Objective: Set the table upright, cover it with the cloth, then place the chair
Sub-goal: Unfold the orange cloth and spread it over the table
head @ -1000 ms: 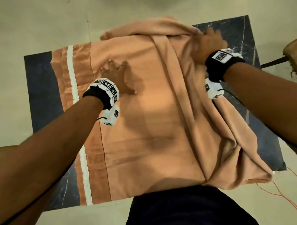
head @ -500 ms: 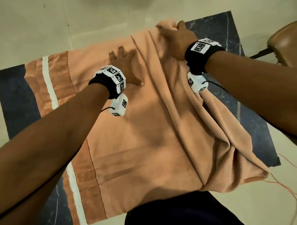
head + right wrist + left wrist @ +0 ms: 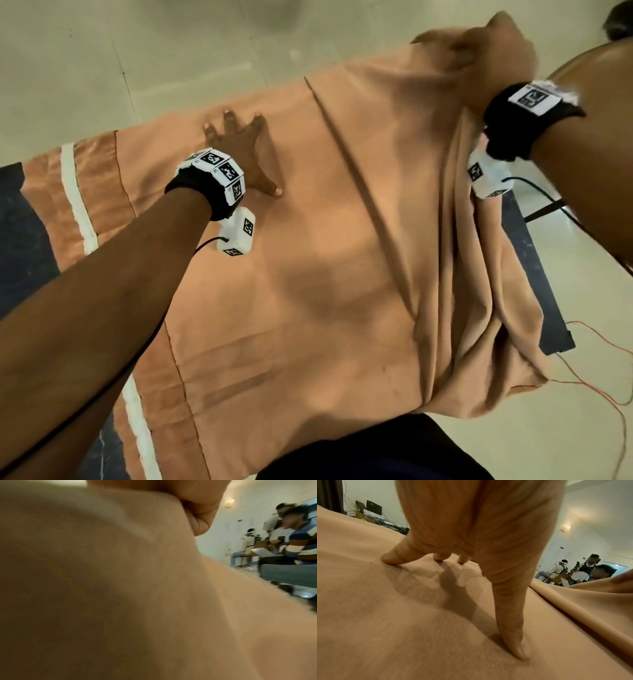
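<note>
The peach cloth (image 3: 342,274) with a white stripe lies over most of the dark marble table (image 3: 24,240), which stands upright. My left hand (image 3: 236,147) presses flat on the cloth near its far edge, fingers spread; the left wrist view shows the fingertips (image 3: 518,651) pushing into the fabric (image 3: 402,615). My right hand (image 3: 493,58), blurred, grips a bunched fold of the cloth at the far right corner and holds it raised. In the right wrist view the cloth (image 3: 120,588) fills the frame under curled fingers (image 3: 197,513). The chair's dark frame bar (image 3: 544,209) shows beyond the table's right side.
Bare tabletop (image 3: 534,274) shows along the right edge, where the cloth is heaped in folds (image 3: 479,342). Thin red wires (image 3: 599,387) trail on the pale floor at the right. Seated people (image 3: 291,547) are across the room.
My right hand has lifted the bunched fold and carried it toward the far right corner. The left hand keeps pressing the same spot on the cloth.
</note>
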Tool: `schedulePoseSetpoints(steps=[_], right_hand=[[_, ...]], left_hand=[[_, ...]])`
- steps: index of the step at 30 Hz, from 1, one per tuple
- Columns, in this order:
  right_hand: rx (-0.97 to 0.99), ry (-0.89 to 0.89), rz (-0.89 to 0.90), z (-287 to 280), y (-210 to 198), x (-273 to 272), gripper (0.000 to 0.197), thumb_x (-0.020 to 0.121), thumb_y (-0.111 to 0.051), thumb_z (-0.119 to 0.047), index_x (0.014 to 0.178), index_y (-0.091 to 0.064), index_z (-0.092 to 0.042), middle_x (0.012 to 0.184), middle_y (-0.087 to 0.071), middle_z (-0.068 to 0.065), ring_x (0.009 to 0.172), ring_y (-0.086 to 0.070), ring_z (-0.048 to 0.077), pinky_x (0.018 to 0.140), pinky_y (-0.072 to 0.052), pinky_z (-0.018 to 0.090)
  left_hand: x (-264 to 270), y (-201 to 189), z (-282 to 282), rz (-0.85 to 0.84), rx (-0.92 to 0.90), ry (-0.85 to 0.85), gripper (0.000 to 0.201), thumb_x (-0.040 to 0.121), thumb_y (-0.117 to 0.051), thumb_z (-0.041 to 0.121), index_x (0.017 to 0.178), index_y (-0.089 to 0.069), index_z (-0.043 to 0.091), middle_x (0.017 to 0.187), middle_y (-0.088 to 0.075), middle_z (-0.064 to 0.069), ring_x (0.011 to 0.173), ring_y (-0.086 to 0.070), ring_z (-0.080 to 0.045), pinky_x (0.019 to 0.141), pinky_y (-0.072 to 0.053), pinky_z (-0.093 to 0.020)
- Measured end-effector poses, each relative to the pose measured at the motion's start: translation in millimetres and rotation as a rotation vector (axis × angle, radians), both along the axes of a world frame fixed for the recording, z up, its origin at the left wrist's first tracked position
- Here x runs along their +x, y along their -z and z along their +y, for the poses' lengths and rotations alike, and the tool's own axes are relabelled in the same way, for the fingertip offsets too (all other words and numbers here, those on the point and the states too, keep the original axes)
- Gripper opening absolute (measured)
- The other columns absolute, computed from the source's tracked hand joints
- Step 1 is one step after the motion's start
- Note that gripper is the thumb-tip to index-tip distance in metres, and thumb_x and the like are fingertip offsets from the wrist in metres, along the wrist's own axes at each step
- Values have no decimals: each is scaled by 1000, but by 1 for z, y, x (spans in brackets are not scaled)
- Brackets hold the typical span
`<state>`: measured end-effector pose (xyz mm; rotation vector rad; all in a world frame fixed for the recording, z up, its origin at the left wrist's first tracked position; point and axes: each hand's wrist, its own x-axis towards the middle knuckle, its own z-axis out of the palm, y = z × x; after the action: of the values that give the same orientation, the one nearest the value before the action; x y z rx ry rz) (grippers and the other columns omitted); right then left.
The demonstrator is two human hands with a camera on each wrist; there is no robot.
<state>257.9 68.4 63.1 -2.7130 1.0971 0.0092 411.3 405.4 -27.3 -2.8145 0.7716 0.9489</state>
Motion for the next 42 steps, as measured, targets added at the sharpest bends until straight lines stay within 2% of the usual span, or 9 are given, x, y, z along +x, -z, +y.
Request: schedulePoseSetpoints(steps=[6,10,13,18,22,26,30,37,42], right_hand=[[105,-504,62,70,17,-14,44,96,-51,-21,137,-59,-36,129,-44,18,102,-58,41,87,-49,46],[15,-702,283,93,41,-19,53,94,-26,-37,143,-43,-52,144,-36,13,122,-47,40,84,-54,50],[-39,-676,351,93,49,-13,50,100,-36,-36,145,-33,-57,148,-33,8,123,-46,40,82,-55,49],[-245,-692,414,49,53,-24,43,101,-42,-52,144,-36,-50,143,-45,15,116,-56,42,90,-52,50],[-236,-534,420,-18,50,-38,54,84,-25,-88,136,-11,-78,144,-54,6,104,-65,41,92,-53,49],[-89,-227,459,-45,25,-35,41,100,-49,-28,141,-56,-29,143,-50,21,113,-60,48,95,-51,49],[-115,34,305,-60,19,-40,41,101,-49,-26,130,-55,2,129,-54,29,115,-56,50,94,-49,51],[-7,-102,60,-10,34,-70,52,90,-44,-28,142,-51,-29,140,-46,15,122,-48,43,102,-45,52],[158,-236,204,31,58,-171,35,94,-47,-43,123,-65,-36,137,-54,4,124,-51,32,115,-29,54]], left_hand=[[-3,0,-5,-53,7,-19,157,15,-74,78,148,-1,41,160,-1,-22,144,-2,-52,114,-14,-66],[-25,-17,-35,-44,-45,67,137,48,-94,28,151,-4,42,162,3,-14,145,1,-49,113,-23,-64],[-36,-20,-57,-11,-34,195,127,65,-78,4,151,6,46,163,14,-4,146,7,-46,114,-22,-62],[-32,-21,-62,35,54,208,130,62,-77,-2,151,4,47,162,17,-2,146,9,-46,111,-25,-64],[-33,-26,-61,18,61,235,129,63,-80,2,152,4,43,163,16,-5,146,7,-48,112,-25,-60],[-36,-21,-62,29,46,215,126,64,-73,-1,151,4,47,162,18,-2,145,9,-48,110,-28,-64],[-35,-22,-62,38,56,216,127,63,-74,-2,151,4,47,162,17,-1,146,9,-47,109,-28,-66],[-38,-18,-60,31,13,197,113,68,-63,6,150,3,48,163,15,1,146,9,-47,109,-24,-69],[-62,-27,-55,-55,-38,247,87,79,-64,16,151,-18,35,161,-7,-9,148,-4,-40,107,-28,-68]])
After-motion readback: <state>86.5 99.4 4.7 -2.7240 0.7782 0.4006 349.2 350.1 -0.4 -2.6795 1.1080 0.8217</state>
